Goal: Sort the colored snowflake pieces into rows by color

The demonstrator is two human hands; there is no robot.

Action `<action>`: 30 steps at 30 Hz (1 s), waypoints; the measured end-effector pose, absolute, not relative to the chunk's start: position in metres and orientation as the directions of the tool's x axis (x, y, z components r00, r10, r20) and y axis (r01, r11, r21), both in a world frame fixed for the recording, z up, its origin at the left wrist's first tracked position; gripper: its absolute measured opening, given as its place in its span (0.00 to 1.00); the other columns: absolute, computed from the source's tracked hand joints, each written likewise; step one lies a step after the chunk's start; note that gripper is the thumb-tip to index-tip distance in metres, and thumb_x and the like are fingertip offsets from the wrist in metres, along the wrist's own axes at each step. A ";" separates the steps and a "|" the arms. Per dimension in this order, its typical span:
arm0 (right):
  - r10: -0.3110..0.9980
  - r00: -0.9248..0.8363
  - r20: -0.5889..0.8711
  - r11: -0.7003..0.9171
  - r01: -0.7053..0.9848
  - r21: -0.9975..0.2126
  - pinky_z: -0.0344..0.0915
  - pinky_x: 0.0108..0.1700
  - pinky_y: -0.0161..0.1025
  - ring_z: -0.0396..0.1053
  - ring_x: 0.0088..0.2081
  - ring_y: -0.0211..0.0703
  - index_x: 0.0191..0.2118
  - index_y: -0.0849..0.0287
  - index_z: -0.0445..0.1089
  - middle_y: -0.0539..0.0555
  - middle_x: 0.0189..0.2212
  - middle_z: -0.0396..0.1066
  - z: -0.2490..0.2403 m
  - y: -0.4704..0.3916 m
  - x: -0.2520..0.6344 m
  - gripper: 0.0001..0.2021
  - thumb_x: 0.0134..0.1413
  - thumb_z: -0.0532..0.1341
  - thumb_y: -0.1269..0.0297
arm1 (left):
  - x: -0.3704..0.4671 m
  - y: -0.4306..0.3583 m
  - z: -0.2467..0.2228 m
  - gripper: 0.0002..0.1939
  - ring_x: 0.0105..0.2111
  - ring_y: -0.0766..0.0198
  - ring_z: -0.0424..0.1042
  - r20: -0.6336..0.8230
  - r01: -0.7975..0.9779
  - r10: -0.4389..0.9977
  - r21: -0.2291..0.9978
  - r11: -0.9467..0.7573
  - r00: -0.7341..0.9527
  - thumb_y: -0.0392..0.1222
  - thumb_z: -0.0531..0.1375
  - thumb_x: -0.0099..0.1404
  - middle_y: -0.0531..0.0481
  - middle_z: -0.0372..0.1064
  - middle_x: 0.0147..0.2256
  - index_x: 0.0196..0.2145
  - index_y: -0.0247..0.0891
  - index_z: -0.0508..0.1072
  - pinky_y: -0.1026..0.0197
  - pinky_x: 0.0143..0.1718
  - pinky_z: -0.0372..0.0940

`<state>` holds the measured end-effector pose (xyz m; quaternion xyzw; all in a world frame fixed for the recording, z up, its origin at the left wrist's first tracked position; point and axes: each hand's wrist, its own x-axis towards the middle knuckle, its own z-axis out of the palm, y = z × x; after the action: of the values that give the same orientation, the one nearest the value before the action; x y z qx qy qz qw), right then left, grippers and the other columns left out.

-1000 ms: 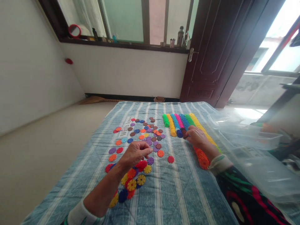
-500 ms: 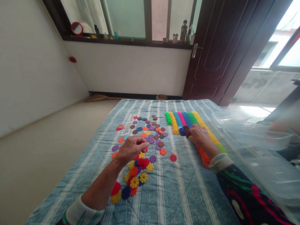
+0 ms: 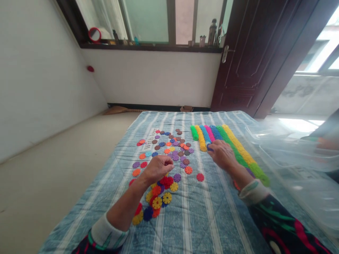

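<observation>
My left hand (image 3: pixel 158 169) hovers over the loose coloured discs, its fingers curled together; anything pinched in them is hidden. Scattered purple, brown, orange and blue discs (image 3: pixel 175 155) lie beyond it, with a pile of yellow, red and orange discs (image 3: pixel 157 202) nearer me. My right hand (image 3: pixel 221 154) is at the near end of the blue row, its fingertips closed on a dark blue disc (image 3: pixel 209 147). Rows of stacked discs lie side by side: a short green row (image 3: pixel 194 133), a yellow row (image 3: pixel 201 139) and a long yellow row (image 3: pixel 237 145). My right hand covers part of the middle rows.
The discs lie on a striped blue cloth (image 3: pixel 196 218). Clear plastic containers (image 3: pixel 288 151) stand at the right edge. Beyond the cloth are a wall, a window sill (image 3: pixel 153 47) and a dark door (image 3: pixel 246 53). One red disc (image 3: pixel 200 177) lies apart in the middle.
The view has shifted, so the scene sits farther right. My right hand has moved left across the rows to the blue row's end. My left hand remains curled over the discs.
</observation>
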<state>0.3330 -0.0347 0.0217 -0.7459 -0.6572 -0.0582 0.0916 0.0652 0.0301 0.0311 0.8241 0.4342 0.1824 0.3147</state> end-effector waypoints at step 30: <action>0.976 0.215 0.040 -0.150 0.791 -0.593 0.53 0.28 0.34 0.67 0.28 0.39 0.23 0.58 0.70 0.50 0.22 0.71 -0.002 -0.022 0.266 0.07 0.46 0.62 0.62 | 0.051 0.064 0.032 0.10 0.27 0.65 0.69 0.066 0.738 0.860 0.482 -0.472 0.507 0.36 0.54 0.54 0.52 0.71 0.24 0.25 0.37 0.75 0.65 0.30 0.60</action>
<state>0.2663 -0.0221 -0.0021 -0.7363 -0.5999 0.1809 0.2554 0.0511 0.0637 0.0325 0.8445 0.4730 0.1515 0.2003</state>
